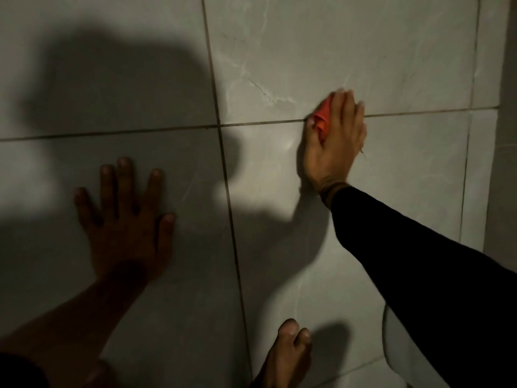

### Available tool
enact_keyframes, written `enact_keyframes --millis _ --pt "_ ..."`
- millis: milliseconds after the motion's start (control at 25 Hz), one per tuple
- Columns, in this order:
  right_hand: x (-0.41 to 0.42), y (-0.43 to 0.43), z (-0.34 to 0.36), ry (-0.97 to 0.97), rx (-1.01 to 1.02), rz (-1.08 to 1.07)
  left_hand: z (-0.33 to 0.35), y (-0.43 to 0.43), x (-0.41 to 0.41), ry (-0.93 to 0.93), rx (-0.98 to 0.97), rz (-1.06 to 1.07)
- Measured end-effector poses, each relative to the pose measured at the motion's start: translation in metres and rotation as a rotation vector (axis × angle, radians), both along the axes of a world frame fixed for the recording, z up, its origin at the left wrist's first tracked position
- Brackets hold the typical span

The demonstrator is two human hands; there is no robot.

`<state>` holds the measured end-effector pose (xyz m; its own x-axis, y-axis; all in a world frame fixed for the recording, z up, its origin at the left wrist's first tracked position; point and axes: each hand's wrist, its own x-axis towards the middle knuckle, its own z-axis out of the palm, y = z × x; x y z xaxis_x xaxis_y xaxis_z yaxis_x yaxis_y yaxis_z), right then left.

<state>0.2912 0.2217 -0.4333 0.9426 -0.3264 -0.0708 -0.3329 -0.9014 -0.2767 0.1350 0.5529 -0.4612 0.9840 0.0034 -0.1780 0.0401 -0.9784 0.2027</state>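
- Left hand [126, 219]: flat on the tile floor [363, 51], fingers spread and straight, holding nothing. It looks like a prop for body weight and lies in deep shadow.
- Cross seam [167, 129]: a dark grout line running left to right across the floor. It meets a second seam that runs away from the person, between the two hands.
- Bare foot [288, 357]: at the bottom edge, toes pointing up the frame, just right of that second seam.
- Orange scrubber [321, 119]: sits right on the cross seam, mostly covered by the hand. It is too blurred to tell cloth from sponge.
- Axis: the visible strip is long and narrow. It runs from the thumb web up toward the fingertips, pointing away from the person and tilted a little to the right, so it crosses the seam nearly square.
- Right hand [335, 147]: laid over the scrubber, with the fingers nearly straight and pressing down. The thumb is tucked along the left side, pinning the scrubber against the forefinger.
- Black sleeve [419, 275]: covers the right arm to the wrist.
- Progress (judgement): scrubbing is mid-course. The seam looks equally dark on both sides of the hand, and no suds or wiped patch shows. I can't tell how much is done, and most of the grout appears still to do.
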Motion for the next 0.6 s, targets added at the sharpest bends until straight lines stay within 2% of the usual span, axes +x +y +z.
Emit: enact_keyframes --millis 120,200,280,400,520,600 --pt "-0.020 0.069 -0.006 -0.022 -0.028 0.323 0.001 -0.001 0.000 0.010 0.010 -0.008" --pt "-0.076 0.098 -0.005 0.049 0.001 0.505 0.000 -0.001 0.002 0.008 0.014 -0.018" --pt "-0.136 0.090 0.003 0.136 -0.029 0.587 0.000 0.000 0.000 0.007 -0.006 -0.008" --pt "-0.142 0.048 0.013 0.230 -0.078 0.533 0.001 -0.002 0.000 -0.012 -0.019 -0.006" --pt "-0.054 0.059 0.008 0.099 0.005 0.262 -0.001 0.000 0.000 -0.024 -0.029 -0.019" --pt "-0.016 0.097 0.003 -0.002 -0.008 0.319 -0.005 0.001 -0.001 -0.028 -0.010 -0.014"
